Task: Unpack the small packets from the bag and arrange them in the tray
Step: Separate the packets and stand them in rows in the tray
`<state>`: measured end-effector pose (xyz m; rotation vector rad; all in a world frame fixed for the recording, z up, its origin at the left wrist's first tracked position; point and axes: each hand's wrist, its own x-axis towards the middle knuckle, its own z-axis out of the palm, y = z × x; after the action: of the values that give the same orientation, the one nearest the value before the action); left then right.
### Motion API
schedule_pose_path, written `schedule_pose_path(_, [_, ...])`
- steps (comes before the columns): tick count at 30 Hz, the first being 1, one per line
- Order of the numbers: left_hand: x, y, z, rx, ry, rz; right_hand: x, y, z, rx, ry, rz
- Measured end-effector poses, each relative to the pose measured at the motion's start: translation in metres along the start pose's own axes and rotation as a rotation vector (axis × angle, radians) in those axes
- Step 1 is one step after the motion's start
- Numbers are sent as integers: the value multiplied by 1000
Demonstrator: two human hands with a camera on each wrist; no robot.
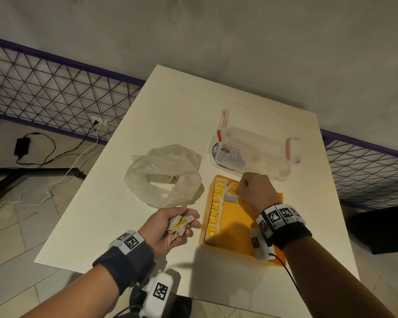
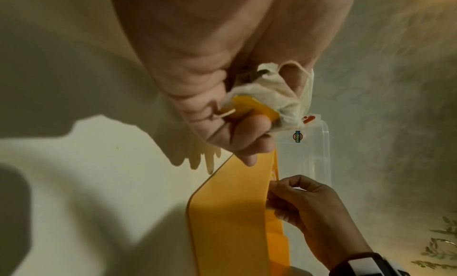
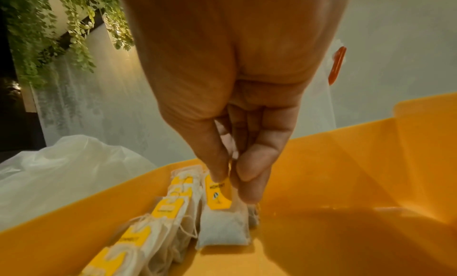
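Note:
The orange tray (image 1: 239, 228) lies on the white table, with a row of yellow-tagged white packets (image 1: 215, 210) along its left wall. My right hand (image 1: 253, 191) hovers over the tray's far end and pinches one packet (image 3: 222, 229) by its yellow tag, its lower edge touching the tray floor (image 3: 333, 231) beside the row (image 3: 158, 227). My left hand (image 1: 170, 226) is held left of the tray, fingers curled round a small bunch of packets (image 2: 262, 102). The clear plastic bag (image 1: 163, 175) lies open behind the left hand.
A clear plastic box with red clips (image 1: 255, 145) stands just behind the tray. The table's near edge (image 1: 101, 274) runs below my left wrist. A wire-mesh fence (image 1: 55, 88) and cables on the floor lie to the left.

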<state>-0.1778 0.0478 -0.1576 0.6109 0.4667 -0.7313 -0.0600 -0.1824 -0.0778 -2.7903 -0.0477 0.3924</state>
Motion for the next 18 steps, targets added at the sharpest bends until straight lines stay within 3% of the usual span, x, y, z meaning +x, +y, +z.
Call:
schedule_pose_path(4, [-1,1,4,-27,6,-5,-10,-7,-7,-37,36,-25])
schedule_pose_path(7, [-1,1,6,-47,10,-11,-24,-20,-7,-28,79,-167])
schedule_pose_path(13, [-4,4,14,-51,-7,3,-66,-52,25,128,-216,-624])
schedule_pose_path(18, [-12,5,23,-24,54,66,-71,-69,39,160,-242,-411])
